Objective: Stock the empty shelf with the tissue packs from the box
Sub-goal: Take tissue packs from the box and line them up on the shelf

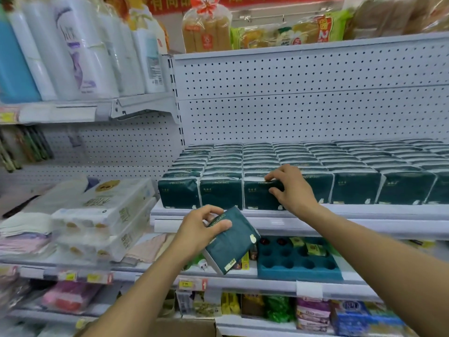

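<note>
Dark green plastic-wrapped tissue pack (230, 242), rectangular, with pale lettering along one edge: held tilted in the left hand (199, 229), below and in front of the shelf lip. Fingers curl over its upper end, thumb pressed on its face; the lower corner hangs free over the shelf below.

Right hand (289, 188) is on the front-row tissue pack (257, 194), third from the left on the white metal shelf (243, 214). Fingertips hook over its top edge, thumb presses against its front face. That pack stands upright, touching its neighbours on both sides.

The shelf carries rows of identical dark green packs (315, 156) running back to the white perforated back panel (291, 98), filling it in one layer as far right as the frame shows.

Below the held pack: a teal foam tray with round holes (298, 263), a few small yellow-labelled items sitting in it. To the left, two stacked clear-wrapped white tissue bundles (109, 215). Upper left shelf: tall white toilet-roll packs (80, 45). Top shelf, centre: bagged bread (206, 30). Brown cardboard (184, 328) is at the bottom edge, contents not visible.
</note>
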